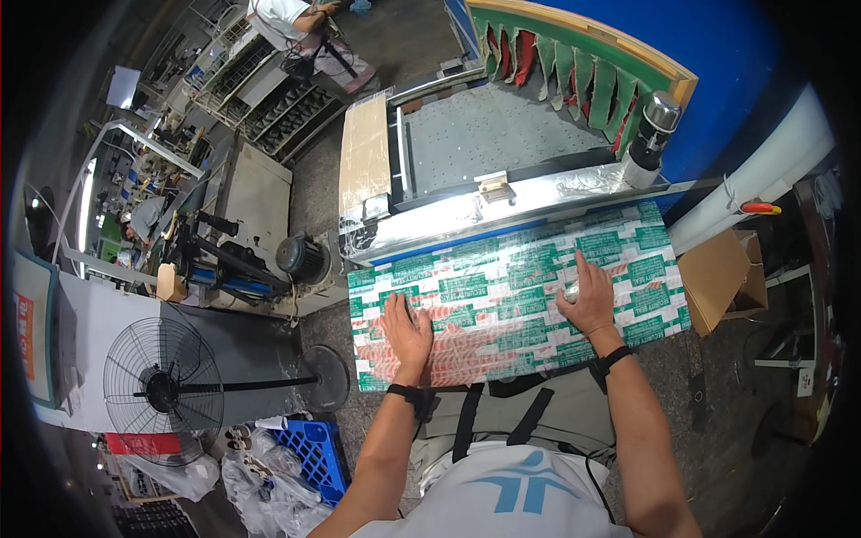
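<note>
"Sheet (518, 300), printed in green, white and red: which way from the fingers (585, 269)?"

"Directly below. Lies flat under both hands, and spreads past the fingers on the far side and out to left and right."

"And the long axis?"

"Runs left to right, crosswise to the fingers rather than along them. Slants slightly, right end farther out than the left."

"Nearer hand?"

"For the left end, the left hand (409, 339), close in beside it. For the right end, the right hand (589, 305), with a wider strip of print to spare. Between the two, a broad middle stretch."

"State of the fingers?"

"On the left, loosely spread, palm down, resting on the print, no grip visible. On the right, index finger stretched outward, thumb apart, and a small shiny thing (571, 292) just by the thumb. Cannot tell whether held."

"Beyond the fingers?"

"First, past the far edge, a shiny rail (430, 218); farther out, a grey bed (507, 125), with ragged green and red strips (563, 67) hanging along the far side."

"To either side?"

"Right of the right fingers, just past the sheet, an open cardboard box (715, 278). Well left of the left fingers, a standing fan (161, 391)."

"Support underneath?"

"Hidden. Cannot tell."
</note>
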`<act>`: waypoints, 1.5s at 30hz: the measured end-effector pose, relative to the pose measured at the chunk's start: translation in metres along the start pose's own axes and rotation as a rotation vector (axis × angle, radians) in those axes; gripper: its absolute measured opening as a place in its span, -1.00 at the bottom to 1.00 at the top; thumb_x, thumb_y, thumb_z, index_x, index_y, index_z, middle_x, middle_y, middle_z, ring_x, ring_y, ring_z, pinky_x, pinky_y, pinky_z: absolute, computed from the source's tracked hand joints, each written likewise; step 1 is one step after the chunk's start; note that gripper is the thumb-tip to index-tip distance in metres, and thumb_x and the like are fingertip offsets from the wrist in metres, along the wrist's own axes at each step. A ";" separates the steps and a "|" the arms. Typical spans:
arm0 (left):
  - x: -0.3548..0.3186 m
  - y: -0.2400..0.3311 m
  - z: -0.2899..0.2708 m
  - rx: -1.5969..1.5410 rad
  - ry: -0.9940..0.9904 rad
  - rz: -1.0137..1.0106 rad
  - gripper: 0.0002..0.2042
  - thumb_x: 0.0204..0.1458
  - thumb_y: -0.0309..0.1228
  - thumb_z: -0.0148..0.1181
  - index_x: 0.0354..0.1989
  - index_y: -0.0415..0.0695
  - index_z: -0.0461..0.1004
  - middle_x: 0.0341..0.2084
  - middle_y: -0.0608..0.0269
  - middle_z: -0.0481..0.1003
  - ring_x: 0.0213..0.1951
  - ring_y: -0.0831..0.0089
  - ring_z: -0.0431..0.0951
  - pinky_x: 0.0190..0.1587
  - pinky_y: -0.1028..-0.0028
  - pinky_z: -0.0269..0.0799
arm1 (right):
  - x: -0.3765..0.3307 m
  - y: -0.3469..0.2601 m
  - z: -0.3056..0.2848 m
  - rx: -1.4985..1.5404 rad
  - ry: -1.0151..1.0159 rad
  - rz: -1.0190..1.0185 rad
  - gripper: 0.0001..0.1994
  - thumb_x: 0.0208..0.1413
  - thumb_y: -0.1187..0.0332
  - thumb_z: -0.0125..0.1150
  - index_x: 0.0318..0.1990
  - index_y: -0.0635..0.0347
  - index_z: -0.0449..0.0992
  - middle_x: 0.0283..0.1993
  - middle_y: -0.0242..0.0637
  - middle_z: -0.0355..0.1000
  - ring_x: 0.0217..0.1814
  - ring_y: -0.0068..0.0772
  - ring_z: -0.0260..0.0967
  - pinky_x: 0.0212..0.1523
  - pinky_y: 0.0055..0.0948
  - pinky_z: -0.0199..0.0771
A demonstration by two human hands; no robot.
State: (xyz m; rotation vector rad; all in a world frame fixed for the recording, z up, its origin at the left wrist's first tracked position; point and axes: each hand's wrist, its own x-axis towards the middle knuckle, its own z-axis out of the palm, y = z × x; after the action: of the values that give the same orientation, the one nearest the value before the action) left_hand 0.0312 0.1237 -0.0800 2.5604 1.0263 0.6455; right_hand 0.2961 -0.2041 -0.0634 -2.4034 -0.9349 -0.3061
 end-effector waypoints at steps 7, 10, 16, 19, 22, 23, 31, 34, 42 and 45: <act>-0.001 -0.001 0.001 -0.019 -0.022 -0.022 -0.33 0.31 -0.19 0.25 0.52 -0.29 0.32 0.56 -0.22 0.25 0.59 -0.22 0.17 0.63 -0.20 -0.08 | -0.002 0.001 0.000 -0.007 -0.008 0.000 -0.06 0.06 0.14 0.46 0.59 0.31 0.25 0.13 -0.07 0.47 0.21 0.00 0.44 0.35 0.01 0.42; 0.000 -0.001 0.001 -0.021 -0.019 -0.017 -0.33 0.31 -0.18 0.24 0.52 -0.29 0.32 0.56 -0.22 0.25 0.59 -0.21 0.16 0.63 -0.20 -0.08 | -0.001 0.001 0.001 -0.003 0.017 -0.015 -0.06 0.06 0.13 0.46 0.59 0.31 0.26 0.14 -0.08 0.47 0.22 0.00 0.44 0.35 0.01 0.42; 0.001 -0.003 0.002 -0.006 -0.017 -0.003 -0.33 0.32 -0.17 0.23 0.52 -0.29 0.32 0.56 -0.22 0.25 0.59 -0.21 0.16 0.63 -0.20 -0.08 | -0.001 0.003 0.003 -0.006 -0.006 -0.001 -0.06 0.07 0.13 0.46 0.59 0.30 0.26 0.14 -0.08 0.47 0.22 -0.01 0.44 0.35 0.01 0.42; 0.000 -0.003 0.002 0.000 -0.018 -0.009 -0.33 0.32 -0.16 0.23 0.52 -0.28 0.32 0.56 -0.22 0.25 0.59 -0.21 0.17 0.62 -0.20 -0.07 | -0.001 0.002 0.002 -0.008 -0.003 -0.001 -0.06 0.06 0.13 0.46 0.59 0.30 0.26 0.14 -0.08 0.47 0.22 -0.01 0.44 0.35 0.01 0.42; 0.000 -0.002 0.002 -0.010 -0.016 -0.009 -0.34 0.32 -0.17 0.24 0.52 -0.27 0.33 0.56 -0.21 0.25 0.58 -0.21 0.17 0.62 -0.20 -0.07 | -0.001 0.002 0.001 -0.009 -0.005 -0.002 -0.06 0.06 0.13 0.46 0.60 0.30 0.25 0.14 -0.08 0.47 0.22 -0.02 0.44 0.35 0.01 0.42; 0.000 -0.002 0.002 -0.011 -0.016 -0.009 -0.34 0.32 -0.17 0.24 0.52 -0.27 0.33 0.56 -0.21 0.25 0.58 -0.21 0.17 0.62 -0.20 -0.07 | -0.001 0.002 0.001 -0.011 -0.006 -0.001 -0.06 0.06 0.13 0.46 0.60 0.30 0.25 0.14 -0.08 0.47 0.22 -0.02 0.44 0.35 0.01 0.42; -0.001 -0.008 0.004 0.011 -0.014 0.002 -0.33 0.31 -0.17 0.25 0.53 -0.24 0.32 0.56 -0.19 0.25 0.59 -0.20 0.17 0.62 -0.20 -0.05 | -0.001 0.001 0.001 -0.011 -0.023 0.013 -0.04 0.05 0.13 0.47 0.61 0.29 0.23 0.15 -0.08 0.47 0.23 0.00 0.44 0.37 0.01 0.41; -0.001 -0.007 0.004 0.006 -0.016 -0.001 -0.33 0.32 -0.16 0.24 0.53 -0.25 0.32 0.57 -0.19 0.25 0.59 -0.20 0.16 0.62 -0.20 -0.07 | -0.001 0.001 0.002 -0.004 -0.020 0.009 -0.04 0.06 0.13 0.47 0.61 0.29 0.23 0.16 -0.07 0.47 0.24 0.00 0.44 0.38 0.01 0.41; 0.001 -0.006 0.003 -0.011 -0.023 -0.013 -0.33 0.32 -0.14 0.22 0.53 -0.26 0.32 0.57 -0.18 0.24 0.60 -0.20 0.15 0.62 -0.21 -0.07 | 0.000 0.000 0.001 -0.003 0.003 -0.005 -0.04 0.04 0.14 0.47 0.60 0.30 0.25 0.14 -0.08 0.48 0.22 0.00 0.44 0.35 0.00 0.42; 0.000 0.000 0.000 0.003 -0.011 0.003 -0.36 0.32 -0.21 0.23 0.50 -0.29 0.33 0.54 -0.24 0.27 0.56 -0.24 0.20 0.60 -0.17 -0.01 | 0.000 0.000 -0.001 0.007 -0.007 0.005 -0.04 0.04 0.14 0.47 0.61 0.29 0.24 0.14 -0.08 0.48 0.21 0.00 0.44 0.34 0.00 0.42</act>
State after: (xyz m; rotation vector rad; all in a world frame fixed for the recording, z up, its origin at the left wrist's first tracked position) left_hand 0.0314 0.1238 -0.0799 2.5653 1.0207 0.6310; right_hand 0.2959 -0.2048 -0.0633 -2.4018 -0.9315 -0.2929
